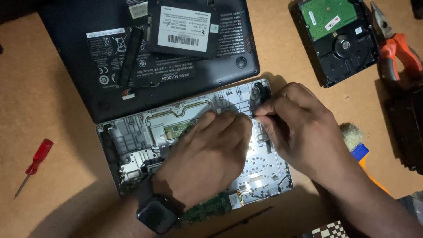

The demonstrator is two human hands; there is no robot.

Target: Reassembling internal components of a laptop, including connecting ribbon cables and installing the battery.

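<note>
Silver laptop chassis point(132, 145), opened and gutted, lies on a tan tabletop point(57, 110) in dim light; the left hand point(207, 154) rests curled on it, while the right hand point(295, 128) pinches something too small to identify. Around it lie a black cover panel point(88, 66), a hard drive point(337, 39), orange pliers point(398, 53) and a red screwdriver point(35, 163).

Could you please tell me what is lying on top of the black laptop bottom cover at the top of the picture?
On the black bottom cover lie a flat black drive with a white label and a narrow black strip. What lies beneath them is covered.
</note>
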